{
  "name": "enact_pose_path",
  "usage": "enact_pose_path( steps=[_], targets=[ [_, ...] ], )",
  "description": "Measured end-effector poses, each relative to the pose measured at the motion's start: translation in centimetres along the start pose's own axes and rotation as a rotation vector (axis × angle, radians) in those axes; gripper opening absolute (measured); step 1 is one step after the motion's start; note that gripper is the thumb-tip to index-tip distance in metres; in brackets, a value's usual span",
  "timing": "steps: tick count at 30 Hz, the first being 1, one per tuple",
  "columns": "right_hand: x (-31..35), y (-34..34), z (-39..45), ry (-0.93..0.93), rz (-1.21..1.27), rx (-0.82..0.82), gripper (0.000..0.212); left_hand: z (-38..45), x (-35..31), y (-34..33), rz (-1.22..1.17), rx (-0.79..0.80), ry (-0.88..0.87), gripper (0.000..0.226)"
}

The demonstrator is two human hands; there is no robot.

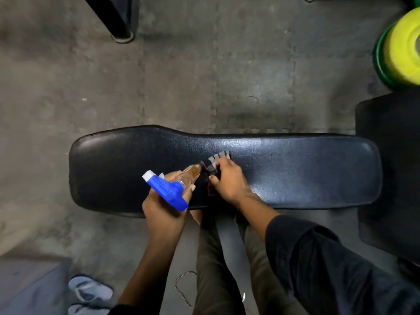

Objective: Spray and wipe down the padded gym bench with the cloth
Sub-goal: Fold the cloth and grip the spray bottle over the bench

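Fingers (pixel 213 179) of right hand (pixel 229 180) pressing cloth (pixel 213 165) onto middle of bench (pixel 295 169); left hand (pixel 163 201) wrapped around spray bottle (pixel 169 187); wiping probably begun, both ends seemingly left.

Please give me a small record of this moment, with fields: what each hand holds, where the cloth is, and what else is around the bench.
left hand: holds the spray bottle, blue trigger head, amber liquid inside
right hand: presses the cloth on the bench pad
cloth: dark red with grey stripes, near the middle of the pad, mostly under the hand
bench: black padded, lying left to right across the view
floor: grey rubber mats
other things: yellow and green weight plates at upper right, pale sandals at lower left
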State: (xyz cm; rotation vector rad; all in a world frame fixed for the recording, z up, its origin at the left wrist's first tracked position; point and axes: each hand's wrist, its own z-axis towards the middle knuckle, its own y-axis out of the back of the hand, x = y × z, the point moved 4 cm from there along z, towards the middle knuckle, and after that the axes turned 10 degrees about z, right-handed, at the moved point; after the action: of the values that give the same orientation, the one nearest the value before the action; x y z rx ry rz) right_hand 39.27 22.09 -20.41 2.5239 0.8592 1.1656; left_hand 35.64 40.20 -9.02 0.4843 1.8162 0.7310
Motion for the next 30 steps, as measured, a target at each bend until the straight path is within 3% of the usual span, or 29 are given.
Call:
enact_pose_path(
  steps=[4,8,10,12,15,18,23,25,28,30],
  targets=[
    [-0.9,0.0,-0.6,0.01,0.062,0.058,0.032,-1.4,1.5,0.5,0.015,0.009,0.153,0.04],
    [-1.0,2.9,-3.0,-0.02,0.541,-0.03,0.035,-1.4,0.8,0.6,0.096,0.146,0.021,0.042],
    [-0.2,4.8,-5.0,0.105,0.856,-0.016,0.052,-1.2,-0.8,0.2,0.114,0.234,-0.069,0.044],
    [0.9,6.5,-7.5,0.257,0.973,0.084,0.076,-0.9,-2.7,-0.8,0.085,0.369,-0.123,0.043],
    [2.2,8.2,-9.9,0.341,0.864,0.113,0.095,-0.2,-5.8,-3.4,0.122,0.639,-0.241,0.028],
    [1.3,10.3,-11.0,0.325,0.716,-0.076,0.104,0.4,-8.3,-6.4,0.225,0.92,-0.284,0.018],
    [-3.3,13.7,-11.2,0.317,0.64,-0.202,0.112,0.4,-11.4,-12.2,0.32,1.149,-0.446,0.048],
    [-5.8,14.6,-11.5,0.287,0.646,-0.223,0.114,-0.1,-12.2,-15.0,0.333,1.205,-0.472,0.043],
    [-7.8,14.6,-11.3,0.239,0.656,-0.274,0.092,-0.4,-12.8,-16.9,0.356,1.222,-0.484,0.02],
    [-9.9,14.7,-11.6,0.2,0.712,-0.369,0.067,-1.5,-13.6,-19.2,0.397,1.243,-0.513,0.024]
  ],
)
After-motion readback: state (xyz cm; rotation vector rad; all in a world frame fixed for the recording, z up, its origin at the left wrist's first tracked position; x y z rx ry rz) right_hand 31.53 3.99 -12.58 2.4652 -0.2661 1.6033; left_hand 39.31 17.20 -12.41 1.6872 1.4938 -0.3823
